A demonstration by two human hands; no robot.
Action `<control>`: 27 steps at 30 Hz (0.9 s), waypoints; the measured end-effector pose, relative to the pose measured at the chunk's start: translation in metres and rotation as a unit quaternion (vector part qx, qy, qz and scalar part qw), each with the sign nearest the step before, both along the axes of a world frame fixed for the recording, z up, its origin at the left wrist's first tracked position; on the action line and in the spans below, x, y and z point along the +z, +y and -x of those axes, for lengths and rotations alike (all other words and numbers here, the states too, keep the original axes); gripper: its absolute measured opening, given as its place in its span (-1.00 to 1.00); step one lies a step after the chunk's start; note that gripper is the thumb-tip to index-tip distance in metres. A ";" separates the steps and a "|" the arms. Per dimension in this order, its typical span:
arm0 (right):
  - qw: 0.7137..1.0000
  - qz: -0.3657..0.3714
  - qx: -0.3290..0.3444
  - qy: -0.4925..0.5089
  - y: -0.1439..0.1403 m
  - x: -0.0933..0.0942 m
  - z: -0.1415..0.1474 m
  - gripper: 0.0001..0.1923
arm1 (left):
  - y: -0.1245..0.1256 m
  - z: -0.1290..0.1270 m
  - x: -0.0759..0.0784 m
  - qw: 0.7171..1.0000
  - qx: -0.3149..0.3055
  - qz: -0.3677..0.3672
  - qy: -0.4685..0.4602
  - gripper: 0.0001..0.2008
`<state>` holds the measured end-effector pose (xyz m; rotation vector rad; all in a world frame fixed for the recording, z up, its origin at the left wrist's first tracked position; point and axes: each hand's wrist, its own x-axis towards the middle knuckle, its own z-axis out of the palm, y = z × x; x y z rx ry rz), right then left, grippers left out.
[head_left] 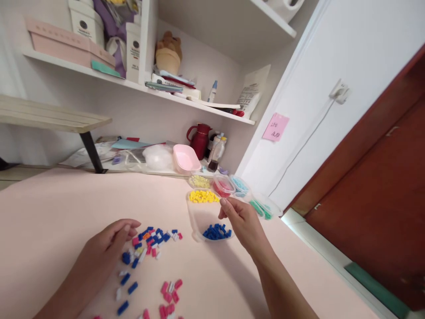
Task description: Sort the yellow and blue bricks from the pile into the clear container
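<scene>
Two bare hands hover over the pink tabletop (pixel 59 208). The left hand (pixel 113 237), fingers curled loosely and holding nothing visible, touches the scattered pile of beads (pixel 151 239). At two o'clock from it, the right hand (pixel 241 221) pinches narrowly above the clear container of blue beads (pixel 215 231); I cannot tell whether it holds one. Open table spreads toward nine o'clock.

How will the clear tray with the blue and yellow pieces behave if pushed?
The clear tray looks like thin plastic, so probably light and a bit flexible. It sits flat on the pink table, so it likely slides rather than tips. The loose blue pieces inside would probably shift or rattle.
</scene>
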<state>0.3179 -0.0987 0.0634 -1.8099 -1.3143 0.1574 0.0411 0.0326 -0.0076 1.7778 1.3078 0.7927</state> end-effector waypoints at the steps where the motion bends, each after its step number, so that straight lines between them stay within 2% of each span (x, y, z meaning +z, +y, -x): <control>1: 1.000 -0.005 -0.006 -0.002 0.000 0.000 -0.001 -0.47 | 0.001 0.000 -0.001 1.000 -0.003 0.005 -0.001 -0.62; 5: 1.000 0.005 -0.017 -0.009 0.001 -0.002 -0.006 -0.51 | 0.001 -0.002 -0.003 1.000 -0.002 0.000 0.003 -0.63; 8: 0.999 0.016 0.034 -0.001 0.002 -0.008 -0.002 -0.61 | -0.003 -0.003 -0.001 1.000 -0.006 -0.011 -0.022 -0.64; 10: 0.993 0.017 0.119 -0.001 0.004 -0.015 0.011 -0.71 | -0.006 -0.005 0.001 0.998 -0.016 -0.031 -0.056 -0.67; 12: 0.970 0.022 0.239 -0.028 0.004 -0.023 0.033 -0.78 | -0.009 -0.005 0.002 0.996 -0.013 -0.044 -0.073 -0.68; 14: 0.932 0.032 0.356 -0.063 0.003 -0.031 0.058 -0.72 | -0.010 -0.005 0.003 0.996 -0.009 -0.047 -0.074 -0.68; 16: 0.902 0.051 0.419 -0.089 0.001 -0.038 0.079 -0.65 | -0.012 -0.004 0.004 0.996 -0.009 -0.048 -0.076 -0.69; 18: 0.895 0.065 0.426 -0.111 0.001 -0.044 0.094 -0.63 | -0.013 -0.003 0.004 0.996 -0.013 -0.048 -0.080 -0.69; 20: 0.902 0.070 0.408 -0.122 0.004 -0.051 0.101 -0.65 | -0.014 -0.003 0.004 0.995 -0.016 -0.047 -0.081 -0.69; 27: 0.919 0.065 0.369 -0.120 0.016 -0.068 0.112 -0.91 | -0.014 -0.003 0.005 0.997 -0.009 -0.042 -0.058 -0.69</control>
